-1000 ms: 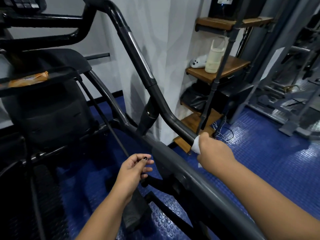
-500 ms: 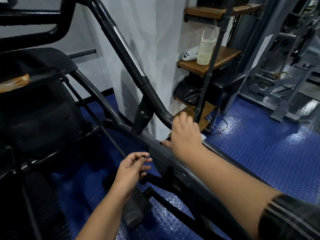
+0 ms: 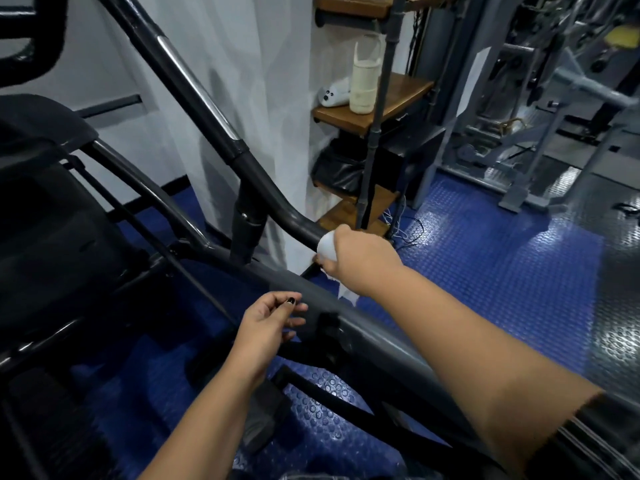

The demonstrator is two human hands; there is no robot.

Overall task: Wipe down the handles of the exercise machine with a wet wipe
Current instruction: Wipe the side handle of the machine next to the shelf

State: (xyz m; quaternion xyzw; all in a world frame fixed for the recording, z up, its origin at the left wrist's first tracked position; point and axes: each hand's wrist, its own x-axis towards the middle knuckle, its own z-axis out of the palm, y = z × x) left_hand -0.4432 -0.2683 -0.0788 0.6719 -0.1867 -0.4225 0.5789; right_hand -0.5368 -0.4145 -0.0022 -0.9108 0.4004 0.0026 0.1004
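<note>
The right hand (image 3: 360,263) clasps the white wet wipe (image 3: 327,249) around the lower bend of the handle (image 3: 249,164), while the left hand (image 3: 268,329) hangs below the handle, fingers loosely curled, empty.

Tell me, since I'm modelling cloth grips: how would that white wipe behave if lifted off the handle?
Probably floppy: the wet wipe moulds round the handle under the right hand, and its tail hangs limp below. Likely light; may cling, being wet.
</note>
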